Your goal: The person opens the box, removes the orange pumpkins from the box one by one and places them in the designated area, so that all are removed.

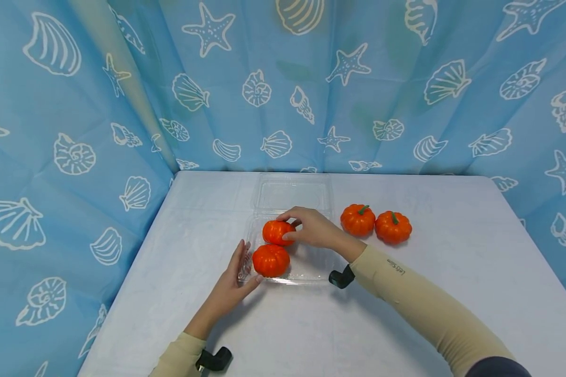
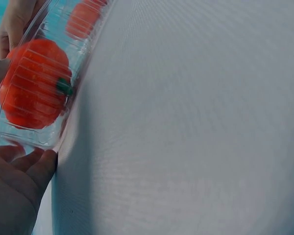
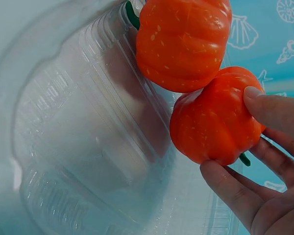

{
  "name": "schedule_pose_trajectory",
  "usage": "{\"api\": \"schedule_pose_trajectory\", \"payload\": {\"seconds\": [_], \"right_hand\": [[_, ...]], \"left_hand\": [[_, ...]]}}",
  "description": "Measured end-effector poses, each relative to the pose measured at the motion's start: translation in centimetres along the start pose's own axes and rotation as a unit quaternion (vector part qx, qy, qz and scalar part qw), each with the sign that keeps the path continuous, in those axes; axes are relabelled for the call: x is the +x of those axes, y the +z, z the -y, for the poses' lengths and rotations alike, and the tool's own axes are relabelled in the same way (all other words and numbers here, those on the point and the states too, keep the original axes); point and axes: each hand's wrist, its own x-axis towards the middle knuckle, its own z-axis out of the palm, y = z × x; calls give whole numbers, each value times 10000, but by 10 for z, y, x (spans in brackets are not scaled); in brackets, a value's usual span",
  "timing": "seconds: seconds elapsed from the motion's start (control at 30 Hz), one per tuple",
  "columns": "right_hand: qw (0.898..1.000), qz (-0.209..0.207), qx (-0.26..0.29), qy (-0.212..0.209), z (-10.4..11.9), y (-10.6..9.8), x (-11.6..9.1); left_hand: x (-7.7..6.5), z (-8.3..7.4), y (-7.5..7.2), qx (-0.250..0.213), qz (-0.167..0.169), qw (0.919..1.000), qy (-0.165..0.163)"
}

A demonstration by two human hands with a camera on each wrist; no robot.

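Observation:
A clear plastic clamshell box (image 1: 311, 264) lies with its lid raised away at the back. Two orange toy pumpkins are at its left side: a nearer pumpkin (image 1: 271, 261) and a farther pumpkin (image 1: 277, 232), touching each other. My right hand (image 1: 313, 228) pinches the farther pumpkin between thumb and fingers; its green stem (image 3: 245, 159) pokes out below in the right wrist view. With fingers straight along the left wall and thumb at the front wall, my left hand (image 1: 231, 285) touches the box's near left corner. The nearer pumpkin's green stem (image 2: 64, 87) shows through the plastic.
To the right of the box, two more orange pumpkins, a left one (image 1: 357, 220) and a right one (image 1: 393, 228), sit side by side. The box's lid (image 1: 292, 192) lies toward the rear edge of the white table (image 1: 453, 235). A blue shell-patterned curtain (image 1: 283, 104) stands behind.

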Motion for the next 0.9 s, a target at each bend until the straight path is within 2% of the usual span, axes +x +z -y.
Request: {"api": "schedule_pose_trajectory", "payload": {"seconds": [0.47, 0.9], "right_hand": [[9997, -46, 156, 160, 3, 2, -1], [9996, -126, 245, 74, 4, 0, -8]], "left_hand": [[0, 0, 0, 23, 18, 10000, 2], [-1, -2, 0, 69, 3, 10000, 41]]}}
